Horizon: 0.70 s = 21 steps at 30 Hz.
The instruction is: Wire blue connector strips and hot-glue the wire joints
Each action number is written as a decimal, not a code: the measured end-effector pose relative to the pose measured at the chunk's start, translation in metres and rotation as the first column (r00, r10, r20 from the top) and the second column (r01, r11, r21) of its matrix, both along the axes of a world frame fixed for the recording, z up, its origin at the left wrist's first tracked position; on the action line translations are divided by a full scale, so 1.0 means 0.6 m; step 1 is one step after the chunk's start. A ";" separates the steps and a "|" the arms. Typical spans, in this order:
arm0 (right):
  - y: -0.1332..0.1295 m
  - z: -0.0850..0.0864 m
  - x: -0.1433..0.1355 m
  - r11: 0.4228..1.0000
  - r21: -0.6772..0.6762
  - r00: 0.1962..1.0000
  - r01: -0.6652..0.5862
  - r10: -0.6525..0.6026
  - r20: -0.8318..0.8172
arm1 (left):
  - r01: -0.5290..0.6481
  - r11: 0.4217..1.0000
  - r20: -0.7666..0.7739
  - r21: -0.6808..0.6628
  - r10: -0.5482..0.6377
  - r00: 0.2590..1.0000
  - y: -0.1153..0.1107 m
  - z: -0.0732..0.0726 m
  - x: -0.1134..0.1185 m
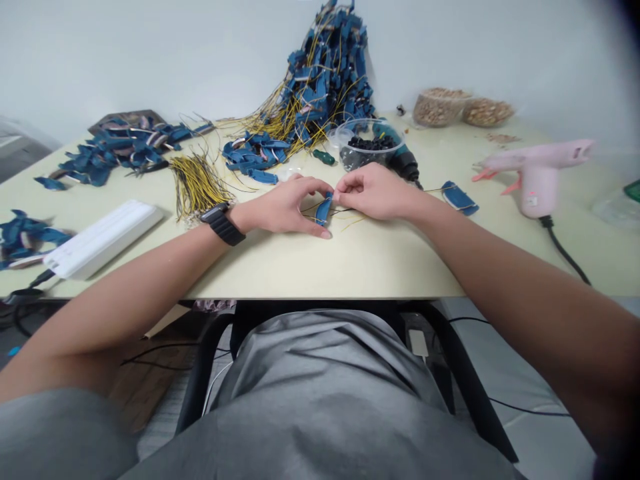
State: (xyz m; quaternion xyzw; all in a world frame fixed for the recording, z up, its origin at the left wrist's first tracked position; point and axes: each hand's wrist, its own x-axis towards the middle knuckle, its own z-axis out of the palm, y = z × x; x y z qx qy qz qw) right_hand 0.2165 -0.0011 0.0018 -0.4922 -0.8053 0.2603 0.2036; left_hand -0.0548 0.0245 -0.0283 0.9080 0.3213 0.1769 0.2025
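Note:
A small curved blue piece [323, 211] with thin wires stands at the middle of the table, between the thumb and forefinger of my left hand [285, 205], which wears a black watch. Close against its upper right end, my right hand [373, 192] is closed in a pinch; what lies between those fingertips is too small to make out. Thin dark and yellow wires [353, 220] trail on the tabletop just below the right fingers. Another blue piece [459, 199] with a wire rests to the right of my right wrist.
Behind my hands is a tall heap of wired blue pieces [330, 80]. A tub of black parts [373, 150], a green screwdriver handle [324, 157] and a yellow-black wire bundle [197, 183] lie nearby. A pink glue gun [540, 173] stands right, a white box [105, 239] left.

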 end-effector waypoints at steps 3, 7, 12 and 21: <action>0.001 0.001 0.004 0.999 -0.042 0.997 -0.005 0.002 -0.076 | -0.004 1.000 0.007 0.016 0.004 1.000 -0.003 0.001 -0.001; 0.000 -0.001 0.008 0.995 -0.097 0.985 0.009 -0.026 -0.173 | -0.026 0.998 0.043 0.061 0.023 0.999 -0.007 -0.004 -0.001; -0.007 0.001 0.005 0.952 -0.306 0.928 0.029 -0.140 -0.346 | -0.061 0.994 0.095 0.095 0.052 0.994 -0.011 -0.007 0.002; -0.021 0.019 -0.006 0.885 -0.464 0.856 0.042 -0.272 -0.440 | -0.105 0.983 0.067 0.154 0.096 0.993 -0.023 0.006 0.004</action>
